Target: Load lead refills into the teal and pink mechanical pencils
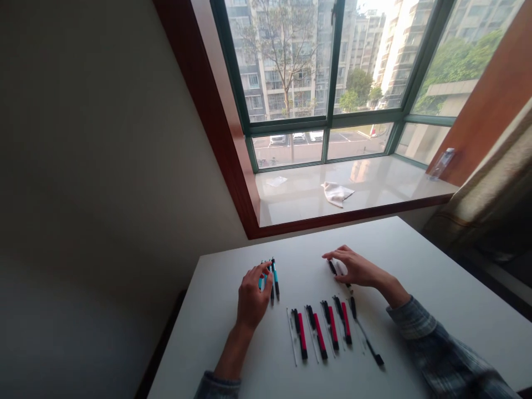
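My left hand [252, 296] rests at a small row of blue and black pens [276, 280] on the left of the table. Its index finger reaches over their upper part, and the thumb lies apart from it, with blue barrels showing between. Part of the row is hidden. On the right, my right hand [355, 269] spreads thumb and fingers over a black pen part [332, 268] and a pale piece beside it. Between and below the hands lie several sets of red barrels [303, 335] with black parts [295, 320] and thin white refills [292, 338].
Right of the red sets lies a long dark strip of parts [366, 335] with a black end. Behind the white table [233, 260] is a window sill [291, 208] with a crumpled cloth [337, 194] and a clear bottle [441, 164]. A curtain [494, 160] hangs at right.
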